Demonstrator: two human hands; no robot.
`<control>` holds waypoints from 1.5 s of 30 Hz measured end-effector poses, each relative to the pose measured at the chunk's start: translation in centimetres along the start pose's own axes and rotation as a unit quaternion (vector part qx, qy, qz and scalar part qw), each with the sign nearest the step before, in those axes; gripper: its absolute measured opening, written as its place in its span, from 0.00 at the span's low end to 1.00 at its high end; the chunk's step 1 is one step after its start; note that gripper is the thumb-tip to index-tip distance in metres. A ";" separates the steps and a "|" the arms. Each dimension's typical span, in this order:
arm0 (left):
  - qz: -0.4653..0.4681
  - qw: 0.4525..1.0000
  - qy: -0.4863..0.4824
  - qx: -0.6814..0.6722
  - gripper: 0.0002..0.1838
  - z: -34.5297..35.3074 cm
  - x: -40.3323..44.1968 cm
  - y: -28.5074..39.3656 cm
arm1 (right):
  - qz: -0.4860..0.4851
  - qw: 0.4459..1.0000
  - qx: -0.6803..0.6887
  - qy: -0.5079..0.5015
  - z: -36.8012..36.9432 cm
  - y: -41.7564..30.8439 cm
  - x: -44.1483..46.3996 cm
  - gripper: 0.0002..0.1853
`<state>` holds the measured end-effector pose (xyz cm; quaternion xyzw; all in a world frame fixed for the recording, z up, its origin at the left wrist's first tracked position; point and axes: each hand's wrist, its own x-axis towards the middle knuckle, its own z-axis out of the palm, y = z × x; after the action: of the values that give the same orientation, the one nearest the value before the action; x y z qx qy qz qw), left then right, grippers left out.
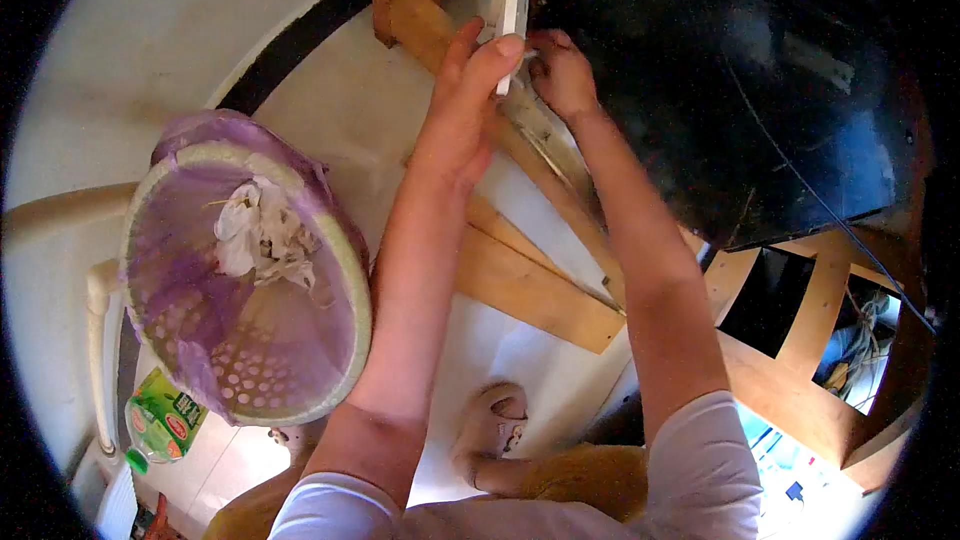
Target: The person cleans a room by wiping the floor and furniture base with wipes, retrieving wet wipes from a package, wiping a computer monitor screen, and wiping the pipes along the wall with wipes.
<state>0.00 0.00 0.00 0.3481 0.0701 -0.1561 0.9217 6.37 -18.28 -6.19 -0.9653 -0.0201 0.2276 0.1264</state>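
Observation:
My left hand is closed around the lower end of a long, narrow white bar, with the thumb lying over its edge. The bar stands nearly upright in view and runs out past the top; its exact kind is not clear. Just right of it, my right hand has its fingers curled close to the bar's lower end. A small pale bit shows by those fingertips, too small to name. Beside my right hand is a large, dark, glossy panel.
A bin lined with a purple bag stands left, crumpled white tissue inside. Wooden boards lie below my hands. A green-labelled bottle is lower left. A wooden frame with cables stands right. A thin cord crosses the panel.

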 end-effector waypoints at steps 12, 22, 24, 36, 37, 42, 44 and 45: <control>0.015 0.999 -0.029 -0.005 0.55 -0.6 0.6 -0.1 | -0.052 0.997 -0.018 0.049 5.5 3.3 4.5 0.45; 0.017 0.999 -0.020 0.046 0.53 -0.3 0.5 -0.4 | 0.002 0.993 -0.104 0.049 6.7 8.6 -6.8 0.40; 0.022 0.998 -0.022 0.055 0.53 -0.2 0.4 -0.3 | 0.035 0.993 -0.114 0.014 6.7 9.9 -8.1 0.40; 0.026 0.997 -0.012 0.076 0.55 0.2 0.2 -0.3 | 0.164 0.986 0.027 -0.005 7.8 18.4 -19.7 0.32; 0.025 0.997 -0.007 0.078 0.55 0.4 0.1 -0.2 | 0.193 0.980 0.040 0.005 7.5 18.4 -20.0 0.33; 0.015 0.995 -0.001 0.103 0.55 0.6 -0.3 0.0 | 0.398 0.916 0.032 0.038 5.1 17.5 -19.4 0.38; 0.031 0.992 0.000 0.123 0.56 0.7 -0.2 0.1 | 0.377 0.925 -0.030 0.036 6.4 18.3 -18.0 0.36; 0.030 0.992 0.000 0.124 0.56 0.7 -0.3 0.2 | 0.355 0.929 -0.096 0.031 7.2 18.9 -17.6 0.34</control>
<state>-0.20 -0.28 0.70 0.4614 0.0392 -0.1357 0.8759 -12.90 -36.59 -9.57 -0.9235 0.3061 0.2244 -0.0550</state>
